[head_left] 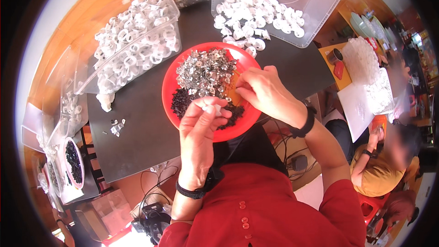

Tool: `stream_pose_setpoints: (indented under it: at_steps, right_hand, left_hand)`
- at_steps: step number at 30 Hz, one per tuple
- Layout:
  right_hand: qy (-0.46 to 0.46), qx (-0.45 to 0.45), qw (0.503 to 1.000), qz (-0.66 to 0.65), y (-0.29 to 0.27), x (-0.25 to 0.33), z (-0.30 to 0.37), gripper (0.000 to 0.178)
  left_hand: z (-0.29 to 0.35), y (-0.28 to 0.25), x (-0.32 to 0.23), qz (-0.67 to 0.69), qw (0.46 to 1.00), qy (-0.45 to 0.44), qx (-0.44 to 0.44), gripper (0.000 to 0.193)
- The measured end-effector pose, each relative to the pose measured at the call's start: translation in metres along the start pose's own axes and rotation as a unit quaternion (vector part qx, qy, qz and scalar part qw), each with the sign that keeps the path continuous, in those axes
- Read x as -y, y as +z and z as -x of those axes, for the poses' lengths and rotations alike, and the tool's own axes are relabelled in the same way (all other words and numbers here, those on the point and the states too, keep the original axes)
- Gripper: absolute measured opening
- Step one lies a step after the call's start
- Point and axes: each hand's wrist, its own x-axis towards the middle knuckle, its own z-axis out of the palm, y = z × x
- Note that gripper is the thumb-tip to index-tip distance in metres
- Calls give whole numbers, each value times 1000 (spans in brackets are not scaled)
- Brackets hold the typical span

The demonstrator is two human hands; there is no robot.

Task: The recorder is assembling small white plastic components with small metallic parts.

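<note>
In front of me a round red plate (pixel 169 82) holds a heap of small silvery metal pieces (pixel 203 71) and small black pieces (pixel 181 102). Over the plate's near edge, my left hand (pixel 195 130) pinches a small white plastic part (pixel 213 109) between thumb and fingers. My right hand (pixel 270 95) is above the plate's right side, its thumb and forefinger closed together beside the metal heap. Whatever those fingertips hold, if anything, is too small to make out. More black pieces lie under and beside the left fingers.
A clear bin (pixel 137 50) full of white plastic parts stands at the back left. Another clear bin (pixel 315 4) lies tipped at the back right, white parts (pixel 249 18) spilling onto the dark table (pixel 137 142). A person (pixel 382 169) in a yellow top sits at the right.
</note>
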Motion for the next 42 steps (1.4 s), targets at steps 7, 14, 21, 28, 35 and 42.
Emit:
stream_pose_setpoints:
  at_steps: [7,14,21,28,35,42]
  right_hand:
    - [41,-84,920,-381,-24,41,8,9]
    - [-116,-155,962,-194,-23,38,12,9]
    - [-146,-115,971,-152,-34,35,16,8]
    - [-228,-5,973,-45,-55,38,14,12]
    - [-182,-84,979,-48,-45,42,18,13]
    - [-76,-125,984,-104,-24,46,24,16]
  left_hand:
    - [-1,18,6,159,973,-156,63,14]
    - [6,18,9,153,982,-94,50,10]
    - [6,10,8,-36,998,-13,53,7]
    - [7,10,-3,-97,992,-14,79,9]
    - [3,7,3,-67,994,-28,81,18]
    - [4,19,-4,61,991,-84,89,35]
